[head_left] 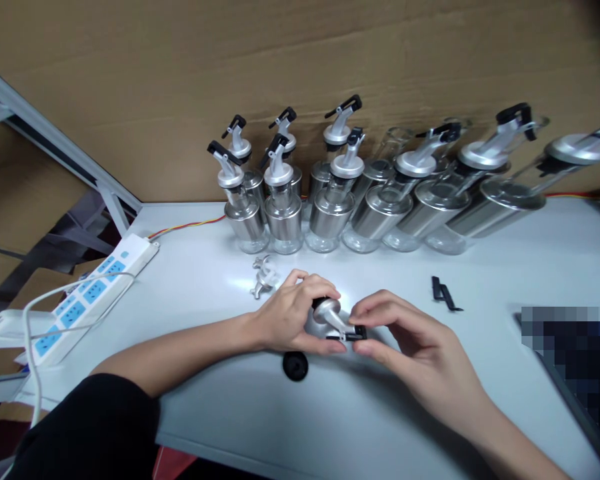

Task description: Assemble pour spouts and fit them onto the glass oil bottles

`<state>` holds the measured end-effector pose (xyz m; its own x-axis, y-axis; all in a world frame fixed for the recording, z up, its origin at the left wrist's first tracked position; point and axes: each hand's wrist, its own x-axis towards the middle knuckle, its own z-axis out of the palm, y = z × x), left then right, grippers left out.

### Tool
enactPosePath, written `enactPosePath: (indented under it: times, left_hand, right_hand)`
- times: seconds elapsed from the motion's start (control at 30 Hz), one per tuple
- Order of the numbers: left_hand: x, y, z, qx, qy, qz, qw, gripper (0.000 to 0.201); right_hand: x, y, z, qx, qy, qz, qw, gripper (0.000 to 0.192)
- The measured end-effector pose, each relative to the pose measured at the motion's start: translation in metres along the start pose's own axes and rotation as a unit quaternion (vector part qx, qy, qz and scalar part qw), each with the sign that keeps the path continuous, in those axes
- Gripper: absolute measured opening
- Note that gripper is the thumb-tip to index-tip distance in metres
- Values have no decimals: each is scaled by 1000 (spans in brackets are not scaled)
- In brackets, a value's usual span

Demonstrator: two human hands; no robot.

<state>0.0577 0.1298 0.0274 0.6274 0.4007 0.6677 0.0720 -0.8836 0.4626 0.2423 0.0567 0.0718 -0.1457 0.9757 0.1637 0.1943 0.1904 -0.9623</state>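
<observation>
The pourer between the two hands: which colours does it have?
Pourer: silver and black; head view.

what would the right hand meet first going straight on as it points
The domed, silver, black-levered pourer the right hand touches; beyond it, probably the left hand, though depth is unclear.
</observation>
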Motion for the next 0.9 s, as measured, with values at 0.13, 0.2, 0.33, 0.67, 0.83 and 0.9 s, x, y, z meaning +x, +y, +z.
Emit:
enactPosePath:
  times: [0.13,0.2,0.33,0.67,0.83,0.9]
  left_hand:
    - [2,3,-3,27,-10,-23,999,52]
    - [2,4,-4,39,-5,-32,999,49]
    - [2,4,-5,60,0,-56,997,42]
    - [-1,2,-1,61,3,-24,998,61]
    - [0,3,-5,57,-32,-76,995,57]
    - [1,3,-6,55,-27,-87,994,49]
  right_hand:
    - [3,1,0,16,4,38,999,13]
    - [4,2,0,18,1,53,998,15]
    - [4,5,-1,10,-10,67,998,21]
    - [-1,6,-4,-88,62,-18,994,13]
    - [0,7,-3,-78,57,0,995,15]
    - [1,7,-2,-84,49,5,995,16]
